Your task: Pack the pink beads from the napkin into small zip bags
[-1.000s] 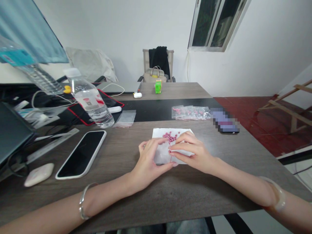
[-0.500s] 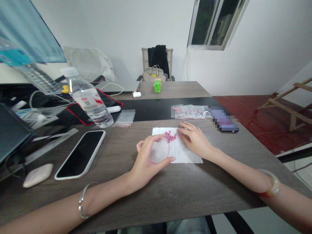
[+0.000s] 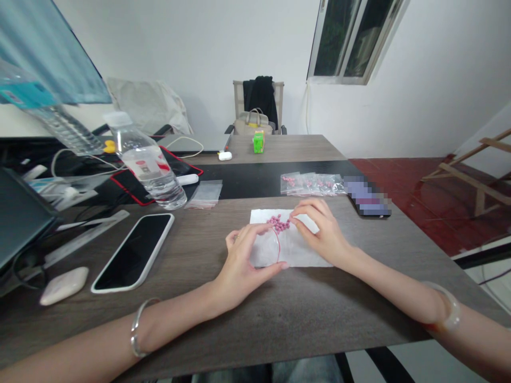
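Observation:
My left hand curves around a small clear zip bag with a red line along its mouth. The thumb and fingers hold that mouth spread in a round shape, facing right. Beyond the bag lies a loose pile of small pink beads on a white paper sheet. My right hand is at the right edge of the pile, thumb and forefinger tips pinched together beside the beads. Whether a bead sits between those tips is too small to make out.
Filled bags of pink beads lie behind the paper, beside a phone. Flat clear bags are at the left, near a water bottle. Another phone and a white mouse lie nearer. A green box stands far back.
My right hand's fingers have drawn together from a looser spread into a pinch at the pile's edge. The left hand keeps the bag's mouth spread, nearly unmoved.

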Motion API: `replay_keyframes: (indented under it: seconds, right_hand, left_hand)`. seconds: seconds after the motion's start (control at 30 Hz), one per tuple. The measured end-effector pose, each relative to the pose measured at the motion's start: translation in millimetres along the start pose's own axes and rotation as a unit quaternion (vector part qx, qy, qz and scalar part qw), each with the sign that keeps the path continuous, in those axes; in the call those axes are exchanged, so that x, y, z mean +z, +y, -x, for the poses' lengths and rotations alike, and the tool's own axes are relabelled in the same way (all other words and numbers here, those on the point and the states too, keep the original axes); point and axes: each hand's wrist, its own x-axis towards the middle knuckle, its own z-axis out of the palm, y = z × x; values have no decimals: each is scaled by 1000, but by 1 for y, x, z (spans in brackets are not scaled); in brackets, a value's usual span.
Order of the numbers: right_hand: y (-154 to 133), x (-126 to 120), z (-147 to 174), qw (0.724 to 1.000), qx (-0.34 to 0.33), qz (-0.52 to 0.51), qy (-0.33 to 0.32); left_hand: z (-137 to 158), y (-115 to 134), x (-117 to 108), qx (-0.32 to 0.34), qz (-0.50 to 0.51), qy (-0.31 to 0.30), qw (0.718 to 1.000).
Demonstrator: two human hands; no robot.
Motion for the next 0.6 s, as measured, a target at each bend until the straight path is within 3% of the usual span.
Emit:
replay_keyframes:
  seconds: [0.1, 0.2, 0.4, 0.6]
  right_hand:
    - [-19, -3, 1, 993, -100, -64, -16]
    - [-28, -3, 3, 986, -124, -97, -55]
    - [-2, 5, 5, 998, -3, -37, -41]
    - [24, 12, 9, 980, 70, 99, -160]
  left_hand:
    - [0, 0, 1, -4, -2, -9, 1000]
    - [0, 0, 1, -6, 3, -12, 1000]
    - [-1, 0, -1, -15, 10, -3, 1000]
    - [-1, 2, -2, -17, 17, -2, 1000]
